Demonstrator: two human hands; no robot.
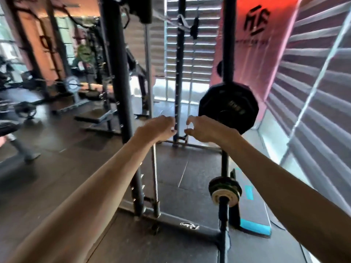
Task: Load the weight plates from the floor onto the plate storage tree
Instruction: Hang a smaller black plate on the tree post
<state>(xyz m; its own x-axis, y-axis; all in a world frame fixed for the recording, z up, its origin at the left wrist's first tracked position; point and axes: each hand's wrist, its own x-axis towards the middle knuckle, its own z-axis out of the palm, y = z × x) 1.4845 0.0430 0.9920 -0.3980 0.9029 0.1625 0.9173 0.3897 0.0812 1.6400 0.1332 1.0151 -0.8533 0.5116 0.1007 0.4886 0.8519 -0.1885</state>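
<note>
- We've both bare arms stretched fwd, hands level w/ each other, close together but apart.
- L hand (161, 128): fingers loosely curled, holding nothing.
- R hand (202, 128): thumb & forefinger in a loose C, nothing in it. It overlaps the big plate's lower-L edge; can't tell if touching.
- Big black plate (228, 109) hangs on a peg of the R-side rack upright (228, 44).
- Lower on same upright: small plates (225, 188) stacked on a peg pointing twd us.
- Teal-edged mat (254, 227) lies on the floor beside the upright's foot.
- Bench (98, 118) to the L, blurred; blinds (313, 76) on the R.
</note>
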